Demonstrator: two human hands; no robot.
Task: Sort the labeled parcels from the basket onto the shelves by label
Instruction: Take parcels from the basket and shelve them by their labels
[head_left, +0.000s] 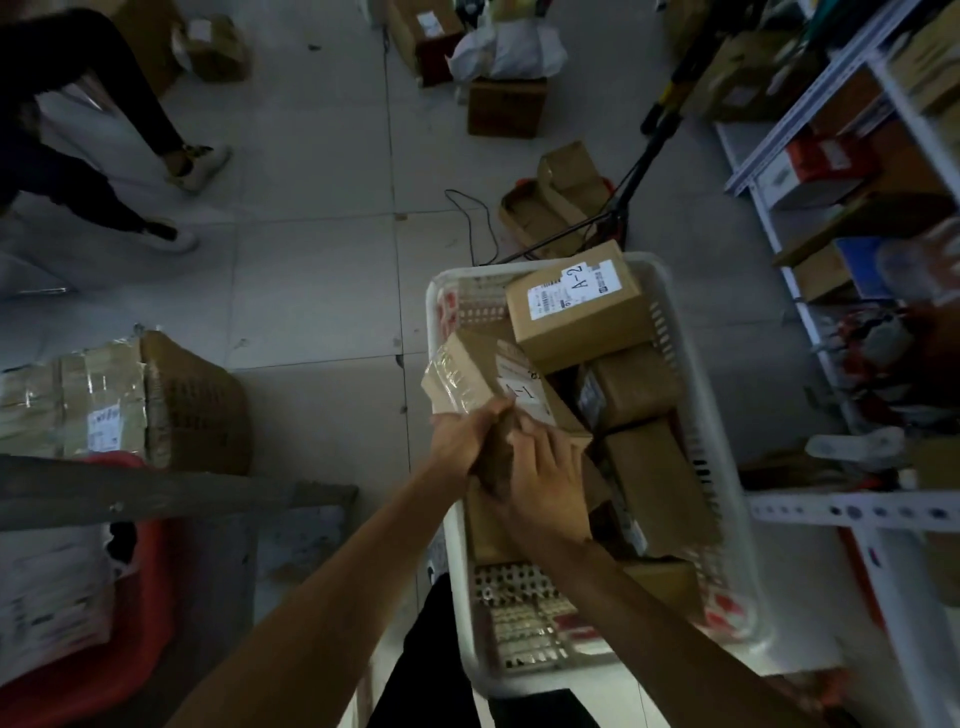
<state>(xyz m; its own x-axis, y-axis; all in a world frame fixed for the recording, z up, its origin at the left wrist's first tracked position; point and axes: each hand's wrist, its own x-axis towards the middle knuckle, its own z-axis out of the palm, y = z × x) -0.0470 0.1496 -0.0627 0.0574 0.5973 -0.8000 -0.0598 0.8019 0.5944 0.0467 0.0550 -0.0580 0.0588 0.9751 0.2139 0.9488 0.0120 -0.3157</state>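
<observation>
A pale tiled floor is carrying nearly everything here. A white slatted basket is sitting on it at centre right, just beside a white metal shelving rack standing along the right edge. Ahead of the basket, flattened cardboard is lying under black tripod legs, with a black cable trailing nearby. Farther off, a brown carton is bearing what looks like a white bag. At left, a large taped carton is resting near a red bin.
</observation>
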